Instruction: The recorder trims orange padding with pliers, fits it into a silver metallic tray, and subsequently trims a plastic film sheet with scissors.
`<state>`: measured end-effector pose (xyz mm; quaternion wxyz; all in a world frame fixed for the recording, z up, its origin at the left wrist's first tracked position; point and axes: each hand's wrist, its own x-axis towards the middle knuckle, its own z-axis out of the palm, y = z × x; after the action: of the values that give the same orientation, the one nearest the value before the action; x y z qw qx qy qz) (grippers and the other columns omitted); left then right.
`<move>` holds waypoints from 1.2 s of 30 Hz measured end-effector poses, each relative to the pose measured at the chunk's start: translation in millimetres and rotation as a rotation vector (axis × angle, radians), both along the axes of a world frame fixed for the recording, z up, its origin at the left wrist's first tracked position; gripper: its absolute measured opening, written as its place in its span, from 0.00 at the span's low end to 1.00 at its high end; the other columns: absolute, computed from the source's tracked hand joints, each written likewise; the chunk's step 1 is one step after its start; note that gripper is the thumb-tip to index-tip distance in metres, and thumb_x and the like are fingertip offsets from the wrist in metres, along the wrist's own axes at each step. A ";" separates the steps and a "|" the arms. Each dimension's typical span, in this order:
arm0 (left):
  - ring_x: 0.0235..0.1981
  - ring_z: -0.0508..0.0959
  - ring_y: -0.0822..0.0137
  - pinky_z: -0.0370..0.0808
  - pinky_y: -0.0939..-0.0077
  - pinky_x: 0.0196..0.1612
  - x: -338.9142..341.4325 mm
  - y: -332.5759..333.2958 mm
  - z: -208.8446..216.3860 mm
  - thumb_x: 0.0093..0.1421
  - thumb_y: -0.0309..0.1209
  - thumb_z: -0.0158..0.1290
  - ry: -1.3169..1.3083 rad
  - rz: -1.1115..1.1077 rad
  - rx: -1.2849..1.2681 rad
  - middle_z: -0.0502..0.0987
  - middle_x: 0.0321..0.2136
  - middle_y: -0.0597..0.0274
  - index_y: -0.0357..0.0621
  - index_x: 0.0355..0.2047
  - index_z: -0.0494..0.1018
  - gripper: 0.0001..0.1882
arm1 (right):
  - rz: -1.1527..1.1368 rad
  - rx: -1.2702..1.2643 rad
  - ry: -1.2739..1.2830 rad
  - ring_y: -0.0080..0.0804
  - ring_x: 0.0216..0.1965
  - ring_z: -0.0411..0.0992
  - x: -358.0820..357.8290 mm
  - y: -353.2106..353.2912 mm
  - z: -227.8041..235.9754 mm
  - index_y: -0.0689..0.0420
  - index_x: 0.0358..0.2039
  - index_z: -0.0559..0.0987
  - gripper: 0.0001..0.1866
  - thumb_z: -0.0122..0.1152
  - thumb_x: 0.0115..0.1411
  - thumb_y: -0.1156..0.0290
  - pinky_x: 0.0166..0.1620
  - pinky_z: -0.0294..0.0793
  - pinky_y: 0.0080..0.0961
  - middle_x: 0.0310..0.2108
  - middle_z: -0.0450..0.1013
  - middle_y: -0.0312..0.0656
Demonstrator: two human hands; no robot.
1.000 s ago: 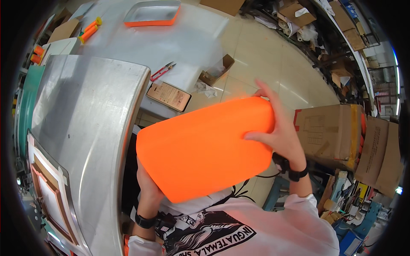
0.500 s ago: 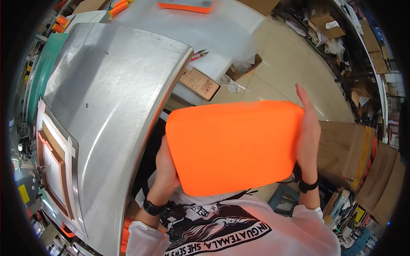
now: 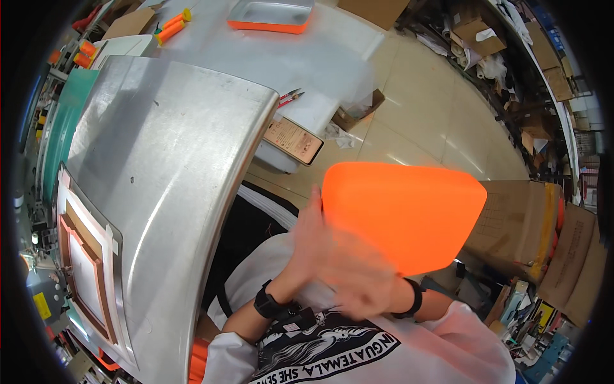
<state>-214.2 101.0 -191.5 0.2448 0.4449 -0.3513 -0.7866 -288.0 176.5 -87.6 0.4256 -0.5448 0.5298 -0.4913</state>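
Crowding the orange shell (image 3: 409, 214) at left, the straight-fingered left hand (image 3: 310, 235) and blurred right hand (image 3: 368, 289) had grips I couldn't tell.

Phone (image 3: 294, 140) near red snips (image 3: 288, 99) — metal worktop (image 3: 173, 153) left, cardboard box (image 3: 511, 221) right.

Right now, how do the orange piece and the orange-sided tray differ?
Pose: the orange piece is up off the table, beside the left hand; the tray rests on the table.
Look: the orange piece shows a plain orange face, the tray an open grey inside.
Apparent size: the orange piece looks larger, the tray smaller.
Shared: orange outside, rounded corners.
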 end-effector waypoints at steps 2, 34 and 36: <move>0.38 0.72 0.58 0.67 0.67 0.44 1.0 3.9 -6.2 0.67 0.38 0.35 -0.067 -0.029 -0.427 0.73 0.38 0.49 0.32 0.51 0.64 0.22 | -0.351 -0.040 0.578 0.61 0.59 0.57 -7.6 -2.3 1.1 0.64 0.47 0.74 0.22 0.51 0.60 0.60 0.60 0.54 0.51 0.54 0.64 0.60; 0.41 0.73 0.59 0.67 0.66 0.45 -43.4 -128.1 -54.1 0.52 0.22 0.48 -0.739 -0.607 -1.336 0.73 0.36 0.58 0.42 0.38 0.71 0.12 | -0.598 0.545 0.078 0.17 0.16 0.59 -381.0 -259.0 -216.6 0.58 0.27 0.79 0.13 0.63 0.54 0.60 0.19 0.55 0.16 0.13 0.64 0.29; 0.41 0.73 0.60 0.67 0.66 0.46 -42.0 -129.7 -58.9 0.52 0.23 0.48 -0.757 -0.656 -1.286 0.73 0.37 0.59 0.42 0.39 0.70 0.12 | -0.566 0.536 -0.100 0.13 0.15 0.57 -388.9 -257.8 -229.4 0.57 0.27 0.80 0.13 0.60 0.57 0.60 0.18 0.51 0.14 0.12 0.63 0.28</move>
<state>-256.2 -28.8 -250.4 0.0741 0.3274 -0.9056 -0.2592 -676.8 -81.3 -317.0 0.4256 -0.2220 0.7472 -0.4596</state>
